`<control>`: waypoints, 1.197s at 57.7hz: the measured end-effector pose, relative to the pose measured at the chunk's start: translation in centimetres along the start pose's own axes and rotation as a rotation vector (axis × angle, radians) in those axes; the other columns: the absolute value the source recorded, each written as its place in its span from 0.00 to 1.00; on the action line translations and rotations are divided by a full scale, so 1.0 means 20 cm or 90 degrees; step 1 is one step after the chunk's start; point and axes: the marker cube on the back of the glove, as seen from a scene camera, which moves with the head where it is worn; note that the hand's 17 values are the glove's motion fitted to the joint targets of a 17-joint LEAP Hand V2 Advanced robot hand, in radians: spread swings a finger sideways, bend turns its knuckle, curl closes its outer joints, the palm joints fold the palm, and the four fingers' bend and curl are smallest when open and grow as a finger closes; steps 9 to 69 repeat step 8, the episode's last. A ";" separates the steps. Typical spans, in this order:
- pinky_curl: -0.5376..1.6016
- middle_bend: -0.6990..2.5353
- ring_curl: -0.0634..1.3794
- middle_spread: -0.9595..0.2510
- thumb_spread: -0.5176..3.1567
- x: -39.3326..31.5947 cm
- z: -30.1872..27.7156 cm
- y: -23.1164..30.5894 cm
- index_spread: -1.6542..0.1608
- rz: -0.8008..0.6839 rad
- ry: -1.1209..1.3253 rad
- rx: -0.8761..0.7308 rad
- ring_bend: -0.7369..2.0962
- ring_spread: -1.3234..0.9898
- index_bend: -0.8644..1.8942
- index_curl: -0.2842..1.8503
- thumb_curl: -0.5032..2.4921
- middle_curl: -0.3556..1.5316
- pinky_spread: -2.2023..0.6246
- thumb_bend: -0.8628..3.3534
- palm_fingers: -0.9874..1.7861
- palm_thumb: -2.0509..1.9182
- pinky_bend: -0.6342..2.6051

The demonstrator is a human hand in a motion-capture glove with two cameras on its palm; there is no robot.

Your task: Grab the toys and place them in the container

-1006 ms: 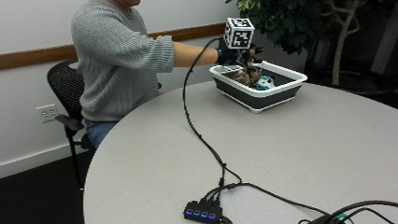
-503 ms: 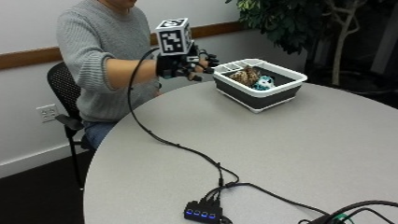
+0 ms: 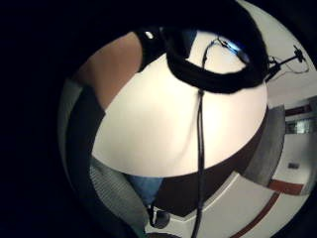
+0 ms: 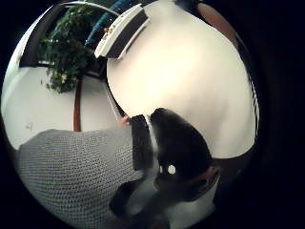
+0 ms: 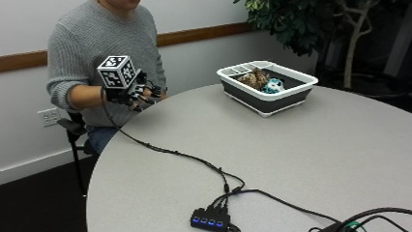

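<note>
now the gloved right hand [image 5: 134,93] hangs at the near edge of the round table [image 5: 270,159], close to the person's chest and well apart from the container [image 5: 267,87]. its fingers look loosely curled and hold nothing; no toy shows in either palm view, only bare tabletop, a grey sleeve [image 4: 71,167] and, in the thumb side view, the container's rim [image 4: 119,33] far across the table.

the toys sit inside the container: 2 can be told apart, a brown plush one [image 5: 254,78] and a teal and white one [image 5: 273,86], lying touching each other against the far wall. no toy shows on the table outside it, so by my judgement the picking is likely finished, or nearly so; whether more toys lie out of sight i cannot tell.

as for handling, the brown one looks soft and light, likely to squash under the fingers and not to slip, so a pinch round its body would do. the teal one looks soft too, though its material is hard to make out. the container itself looks stiff at the rim. a black power strip [image 5: 209,222] lies near the table's front edge.
</note>
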 end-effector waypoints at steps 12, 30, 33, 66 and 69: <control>0.39 0.27 0.25 0.68 0.52 0.00 0.00 -0.01 0.72 -0.007 0.024 -0.011 0.35 0.54 0.38 0.27 0.22 0.34 0.81 0.19 0.35 0.50 0.45; 0.39 0.27 0.25 0.68 0.52 0.00 0.00 -0.01 0.72 -0.007 0.024 -0.011 0.35 0.54 0.38 0.27 0.22 0.34 0.81 0.19 0.35 0.50 0.45; 0.39 0.27 0.25 0.68 0.52 0.00 0.00 -0.01 0.72 -0.007 0.024 -0.011 0.35 0.54 0.38 0.27 0.22 0.34 0.81 0.19 0.35 0.50 0.45; 0.39 0.27 0.25 0.68 0.52 0.00 0.00 -0.01 0.72 -0.007 0.024 -0.011 0.35 0.54 0.38 0.27 0.22 0.34 0.81 0.19 0.35 0.50 0.45; 0.39 0.27 0.25 0.68 0.52 0.00 0.00 -0.01 0.72 -0.007 0.024 -0.011 0.35 0.54 0.38 0.27 0.22 0.34 0.81 0.19 0.35 0.50 0.45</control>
